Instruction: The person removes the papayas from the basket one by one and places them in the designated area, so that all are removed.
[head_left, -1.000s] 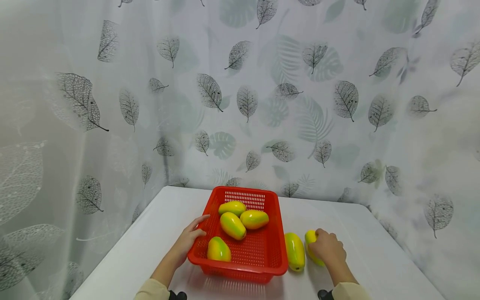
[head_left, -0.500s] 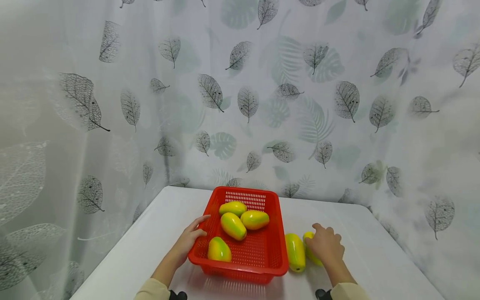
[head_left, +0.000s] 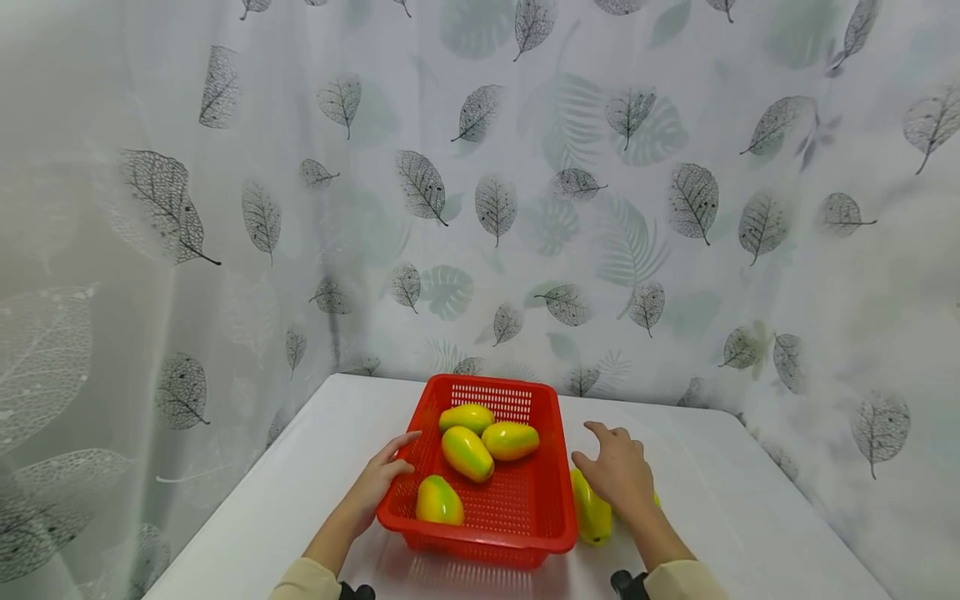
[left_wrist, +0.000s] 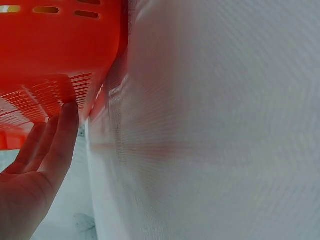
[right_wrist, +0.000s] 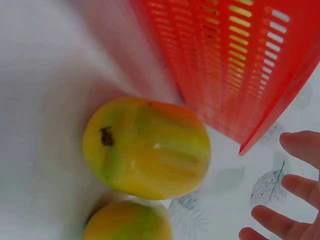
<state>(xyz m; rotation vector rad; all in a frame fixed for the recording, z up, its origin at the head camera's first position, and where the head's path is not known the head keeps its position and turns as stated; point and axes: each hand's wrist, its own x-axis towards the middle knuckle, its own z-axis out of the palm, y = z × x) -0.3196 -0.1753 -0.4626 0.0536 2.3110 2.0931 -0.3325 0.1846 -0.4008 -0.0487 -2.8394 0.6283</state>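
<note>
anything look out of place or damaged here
Nothing looks spilled or broken. Mildly odd: two yellow fruits lie on the table beside the red basket, while four others lie inside. One outside has a dark mark, probably its stem end.

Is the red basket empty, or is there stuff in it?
Not empty: four yellow fruits lie inside the red basket, though part of its floor shows bare.

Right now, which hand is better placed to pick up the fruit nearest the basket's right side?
Right, I'd say: the right hand is near that yellow-green fruit, holding nothing. The left hand is across the red basket, fingers at its left side.
</note>
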